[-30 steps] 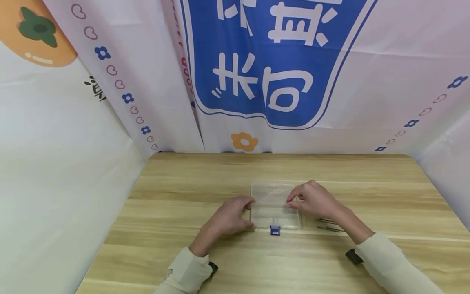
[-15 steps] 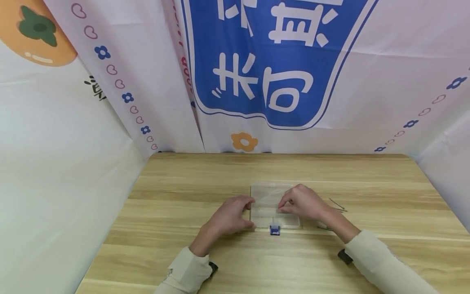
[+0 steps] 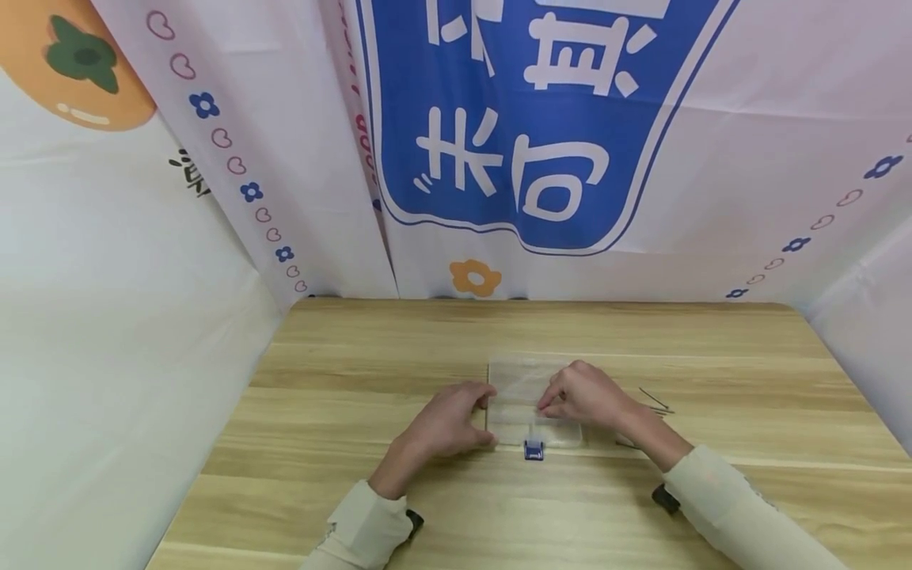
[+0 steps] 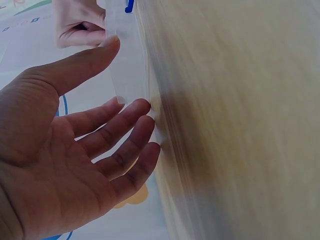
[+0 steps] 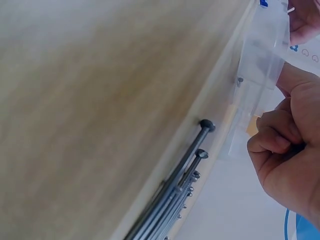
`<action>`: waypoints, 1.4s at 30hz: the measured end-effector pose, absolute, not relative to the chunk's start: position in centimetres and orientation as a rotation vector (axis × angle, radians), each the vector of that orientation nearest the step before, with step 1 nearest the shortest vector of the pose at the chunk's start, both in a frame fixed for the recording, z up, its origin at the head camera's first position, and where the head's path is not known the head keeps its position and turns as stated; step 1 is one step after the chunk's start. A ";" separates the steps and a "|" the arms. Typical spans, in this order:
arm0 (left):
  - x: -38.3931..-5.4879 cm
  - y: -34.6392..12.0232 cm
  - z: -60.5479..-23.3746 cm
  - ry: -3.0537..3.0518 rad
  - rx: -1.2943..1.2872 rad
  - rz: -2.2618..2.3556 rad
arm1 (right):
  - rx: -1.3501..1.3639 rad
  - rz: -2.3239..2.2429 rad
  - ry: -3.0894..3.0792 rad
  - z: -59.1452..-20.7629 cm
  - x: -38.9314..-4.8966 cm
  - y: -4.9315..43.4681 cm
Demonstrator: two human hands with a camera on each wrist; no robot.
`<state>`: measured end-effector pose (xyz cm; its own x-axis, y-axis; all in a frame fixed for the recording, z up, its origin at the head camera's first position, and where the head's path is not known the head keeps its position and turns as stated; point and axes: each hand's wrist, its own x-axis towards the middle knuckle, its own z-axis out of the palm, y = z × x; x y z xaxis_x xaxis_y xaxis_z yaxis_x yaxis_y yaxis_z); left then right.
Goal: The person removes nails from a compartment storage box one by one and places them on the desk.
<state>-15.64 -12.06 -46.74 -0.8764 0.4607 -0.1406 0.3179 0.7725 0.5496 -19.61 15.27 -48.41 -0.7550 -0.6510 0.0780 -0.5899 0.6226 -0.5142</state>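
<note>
A clear plastic box with a blue latch lies with its lid folded back on the table. My left hand holds the box's left side, thumb by the near corner and fingers along the edge; in the left wrist view the left hand has its fingers loosely bent. Over the box's middle, my right hand reaches in with thumb and index finger pinched together. Its fingertips are hidden in the right wrist view, where a small nail shows its dark head through the box wall.
Several loose nails of differing lengths lie right of the box, partly under the right forearm; their heads line up in the right wrist view, the largest nail nearest. A printed cloth hangs behind the wooden table.
My right hand has moved left and slightly nearer, from the box's right edge to its middle, uncovering some nails. The left hand stays at the box's left side. The view has tilted slightly.
</note>
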 end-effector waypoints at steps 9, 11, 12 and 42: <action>-15.6 -11.9 -46.6 2.697 0.583 0.763 | -1.039 -0.777 2.736 -48.6 -19.6 15.0; -15.6 -11.9 -46.6 2.697 0.581 0.763 | -1.032 -0.766 2.733 -48.5 -19.6 14.9; -15.6 -11.9 -46.6 2.696 0.581 0.764 | -1.032 -0.759 2.733 -48.5 -19.6 14.9; -15.4 -12.0 -46.8 2.713 0.610 0.750 | -1.151 -0.707 2.670 -48.6 -19.6 15.2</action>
